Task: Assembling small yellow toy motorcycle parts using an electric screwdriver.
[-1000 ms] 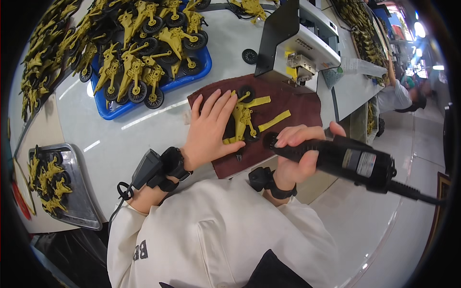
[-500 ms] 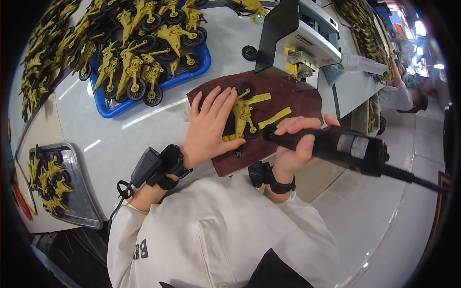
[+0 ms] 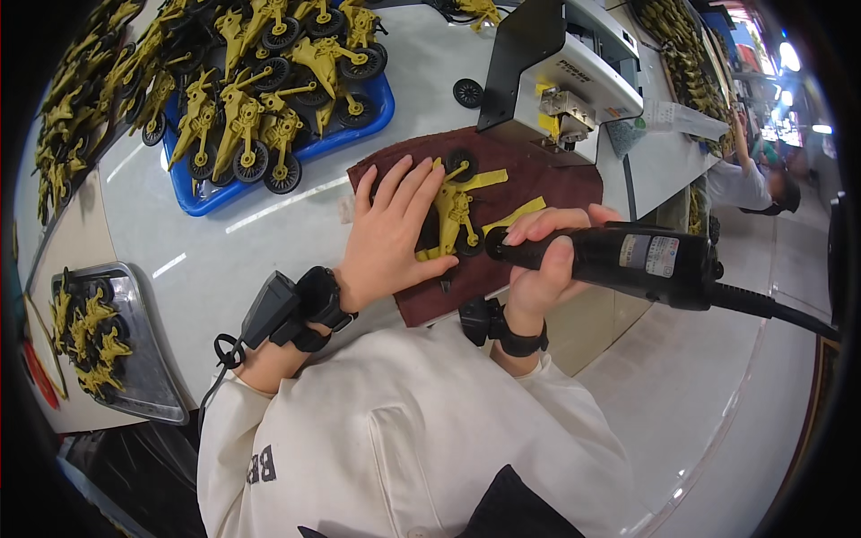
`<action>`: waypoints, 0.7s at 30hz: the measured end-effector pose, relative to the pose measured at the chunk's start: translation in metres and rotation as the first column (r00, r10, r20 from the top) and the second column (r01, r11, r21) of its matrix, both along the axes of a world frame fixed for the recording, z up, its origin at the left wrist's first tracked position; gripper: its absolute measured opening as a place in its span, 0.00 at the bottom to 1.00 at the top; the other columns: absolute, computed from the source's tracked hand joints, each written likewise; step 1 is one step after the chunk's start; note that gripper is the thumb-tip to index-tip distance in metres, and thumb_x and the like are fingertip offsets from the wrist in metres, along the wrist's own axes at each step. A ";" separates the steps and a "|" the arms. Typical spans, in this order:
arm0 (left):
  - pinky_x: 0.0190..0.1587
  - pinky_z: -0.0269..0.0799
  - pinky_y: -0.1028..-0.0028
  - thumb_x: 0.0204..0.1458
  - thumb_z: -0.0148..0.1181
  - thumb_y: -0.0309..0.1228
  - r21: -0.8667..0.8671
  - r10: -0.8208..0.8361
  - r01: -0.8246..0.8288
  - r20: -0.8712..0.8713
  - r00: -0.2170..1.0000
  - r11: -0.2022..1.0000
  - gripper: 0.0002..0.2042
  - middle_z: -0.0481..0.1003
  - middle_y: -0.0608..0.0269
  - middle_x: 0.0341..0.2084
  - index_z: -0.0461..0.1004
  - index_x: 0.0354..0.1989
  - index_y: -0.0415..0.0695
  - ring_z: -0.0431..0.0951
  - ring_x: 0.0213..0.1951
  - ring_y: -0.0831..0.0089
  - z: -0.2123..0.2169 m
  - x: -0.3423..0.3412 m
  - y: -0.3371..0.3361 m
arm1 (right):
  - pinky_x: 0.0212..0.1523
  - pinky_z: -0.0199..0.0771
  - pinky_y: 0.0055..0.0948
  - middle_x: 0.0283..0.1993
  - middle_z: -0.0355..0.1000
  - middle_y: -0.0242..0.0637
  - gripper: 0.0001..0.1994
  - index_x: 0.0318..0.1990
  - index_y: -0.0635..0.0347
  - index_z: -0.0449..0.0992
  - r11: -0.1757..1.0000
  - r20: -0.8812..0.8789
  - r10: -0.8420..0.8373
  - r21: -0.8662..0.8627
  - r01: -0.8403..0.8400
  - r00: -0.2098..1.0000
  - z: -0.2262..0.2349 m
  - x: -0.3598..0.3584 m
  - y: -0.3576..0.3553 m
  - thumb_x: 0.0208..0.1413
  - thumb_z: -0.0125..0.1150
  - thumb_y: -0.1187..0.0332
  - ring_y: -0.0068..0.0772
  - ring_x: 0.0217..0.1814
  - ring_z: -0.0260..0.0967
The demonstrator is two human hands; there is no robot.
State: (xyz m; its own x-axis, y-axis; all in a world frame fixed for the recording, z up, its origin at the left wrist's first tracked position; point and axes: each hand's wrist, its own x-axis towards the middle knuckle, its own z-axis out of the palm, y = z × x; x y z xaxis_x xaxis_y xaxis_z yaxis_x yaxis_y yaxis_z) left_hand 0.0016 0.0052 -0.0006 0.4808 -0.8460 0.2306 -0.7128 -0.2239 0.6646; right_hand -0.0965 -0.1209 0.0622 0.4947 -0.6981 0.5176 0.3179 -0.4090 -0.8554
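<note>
A yellow toy motorcycle (image 3: pixel 455 209) with black wheels lies on a dark red cloth (image 3: pixel 560 184). My left hand (image 3: pixel 395 229) lies flat against its left side, fingers stretched out and thumb apart, steadying it. Closed around a black corded electric screwdriver (image 3: pixel 650 264), my right hand (image 3: pixel 545 264) keeps the tool nearly level. The screwdriver's front end is by the toy's lower wheel (image 3: pixel 469 240); whether they touch, I cannot tell.
Yellow strips (image 3: pixel 484 179) lie on the cloth. Behind it stands a black-and-white machine (image 3: pixel 560 76), with a loose wheel (image 3: pixel 467 92) beside it. A blue tray (image 3: pixel 368 125) and a metal tray (image 3: pixel 161 359) hold similar toys. Another person (image 3: pixel 744 179) is at far right.
My right hand has shifted slightly left with the screwdriver, whose front end is nearer the toy's lower wheel. My left hand and the toy look the same.
</note>
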 end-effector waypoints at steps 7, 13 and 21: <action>0.65 0.41 0.52 0.32 0.70 0.48 -0.004 0.008 -0.008 -0.001 1.000 1.000 0.48 0.59 0.55 0.61 0.55 0.63 0.41 0.55 0.64 0.54 0.001 0.002 0.000 | 0.25 0.72 0.30 0.25 0.67 0.40 0.29 0.54 0.65 0.52 0.992 0.016 0.123 0.009 -0.123 0.992 0.003 -0.001 0.001 0.53 0.59 0.60 0.33 0.19 0.65; 0.65 0.41 0.52 0.32 0.70 0.48 -0.004 0.016 -0.016 -0.004 1.000 1.000 0.49 0.59 0.55 0.61 0.55 0.64 0.41 0.54 0.64 0.54 0.000 0.000 0.003 | 0.24 0.72 0.33 0.22 0.67 0.40 0.24 0.54 0.66 0.55 0.977 0.261 -0.159 -0.095 0.190 0.952 0.054 0.031 -0.049 0.53 0.56 0.65 0.33 0.19 0.66; 0.65 0.41 0.51 0.33 0.69 0.48 0.002 0.000 0.000 -0.010 1.000 1.000 0.48 0.59 0.54 0.61 0.55 0.63 0.40 0.54 0.64 0.54 0.002 -0.001 0.000 | 0.29 0.69 0.20 0.22 0.68 0.36 0.22 0.51 0.70 0.59 0.976 0.199 -0.165 -0.109 0.190 0.966 0.058 0.079 -0.092 0.51 0.61 0.75 0.24 0.19 0.67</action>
